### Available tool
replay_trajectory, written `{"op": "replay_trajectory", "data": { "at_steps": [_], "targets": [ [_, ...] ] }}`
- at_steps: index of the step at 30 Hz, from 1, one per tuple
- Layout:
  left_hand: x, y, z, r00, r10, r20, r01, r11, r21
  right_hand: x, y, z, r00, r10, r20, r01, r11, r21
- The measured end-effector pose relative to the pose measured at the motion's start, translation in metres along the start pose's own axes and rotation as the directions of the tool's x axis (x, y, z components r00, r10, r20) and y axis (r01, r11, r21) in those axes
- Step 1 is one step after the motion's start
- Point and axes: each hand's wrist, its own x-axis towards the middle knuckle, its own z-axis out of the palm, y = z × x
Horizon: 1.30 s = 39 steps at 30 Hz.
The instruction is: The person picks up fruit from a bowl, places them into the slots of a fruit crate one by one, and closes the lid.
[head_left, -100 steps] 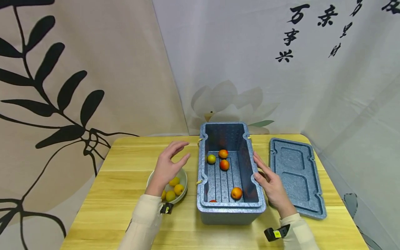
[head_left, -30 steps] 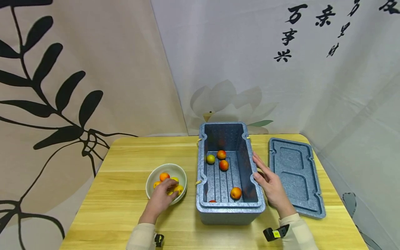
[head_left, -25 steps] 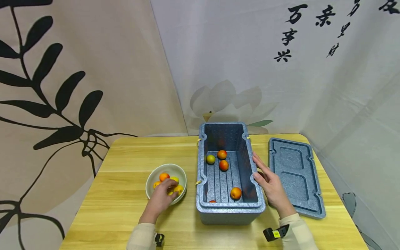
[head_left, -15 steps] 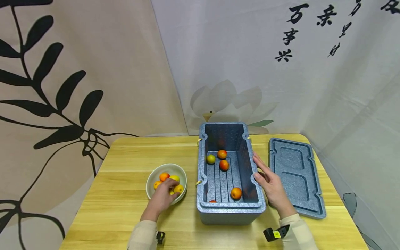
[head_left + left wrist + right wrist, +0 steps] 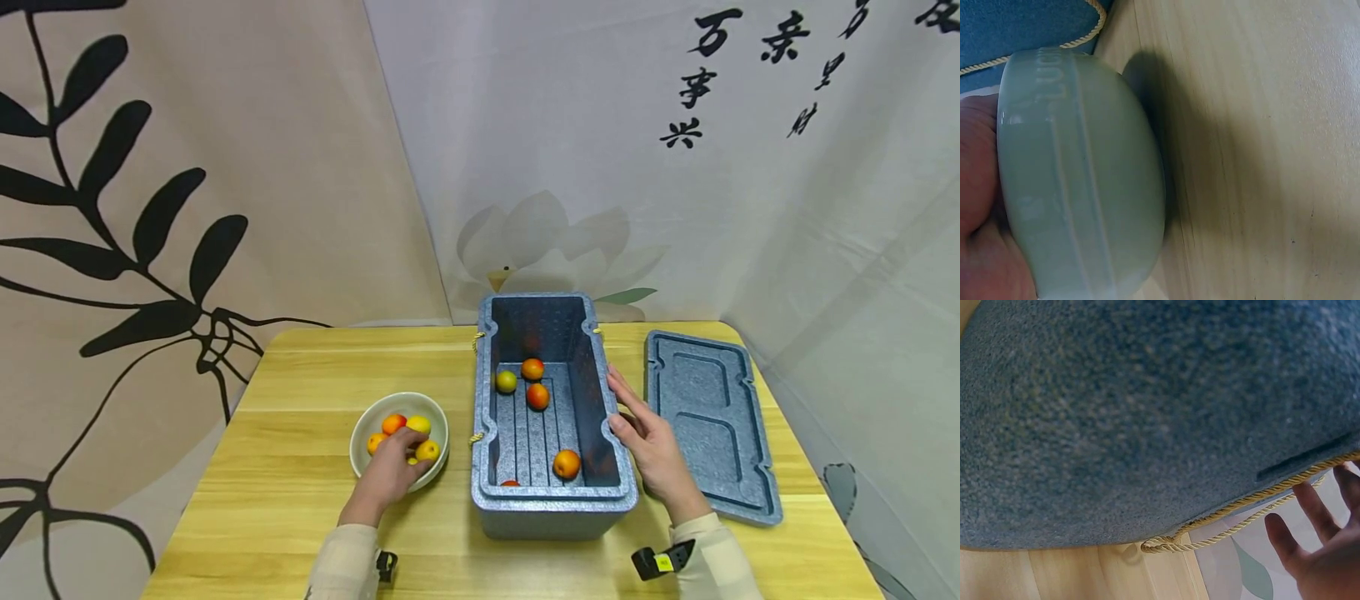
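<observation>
My left hand [image 5: 390,471] reaches into a pale green bowl [image 5: 362,442] on the table, fingers bent down among small fruits. A sliver of yellow fruit [image 5: 412,461] shows between thumb and fingers; I cannot tell whether they grip it. Around them lie a yellow fruit [image 5: 427,451], another yellow one [image 5: 418,425] and orange ones [image 5: 393,423]. In the left wrist view the bowl's wall [image 5: 1079,175] hides the fingertips. My right hand [image 5: 654,450] rests along the right side of a blue-grey foam box [image 5: 555,504], fingers extended beside its rope handle [image 5: 1247,503].
Inside the box lie a greenish-yellow fruit [image 5: 506,382] and several orange-red fruits [image 5: 537,397]. The box's lid [image 5: 708,425] lies flat on the table [image 5: 300,467] to the right. A printed curtain [image 5: 585,167] hangs behind the table.
My left hand has come down from above the bowl into it, among the fruits. The yellow fruits there have shifted slightly. My right hand has stayed at the box's side.
</observation>
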Motion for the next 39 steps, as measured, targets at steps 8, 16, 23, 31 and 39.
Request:
{"op": "replay_trajectory", "data": {
  "at_steps": [8, 16, 23, 31, 39],
  "targets": [
    [-0.001, 0.001, 0.0, 1.0, -0.018, -0.009, 0.018, 0.997, -0.071, 0.0, 0.0, 0.0, 1.0, -0.005, -0.002, 0.005, 1.0, 0.005],
    [0.0, 0.0, 0.001, 0.999, -0.015, -0.048, 0.008, 0.99, -0.138, 0.0, 0.001, 0.0, 1.0, 0.0, -0.003, 0.0, 1.0, 0.02],
    [-0.003, 0.002, 0.001, 0.993, -0.013, -0.114, -0.021, 0.956, -0.291, 0.0, 0.0, 0.0, 1.0, 0.004, 0.002, -0.004, 1.0, 0.01],
    [-0.005, 0.002, -0.001, 0.987, -0.013, -0.163, -0.058, 0.903, -0.425, 0.001, -0.001, 0.0, 1.0, 0.001, 0.004, -0.001, 1.0, 0.015],
    [-0.002, 0.013, -0.013, 0.989, 0.028, -0.143, -0.086, 0.906, -0.414, 0.001, 0.001, 0.0, 1.0, -0.01, 0.004, 0.009, 0.999, 0.036]
  ]
}}
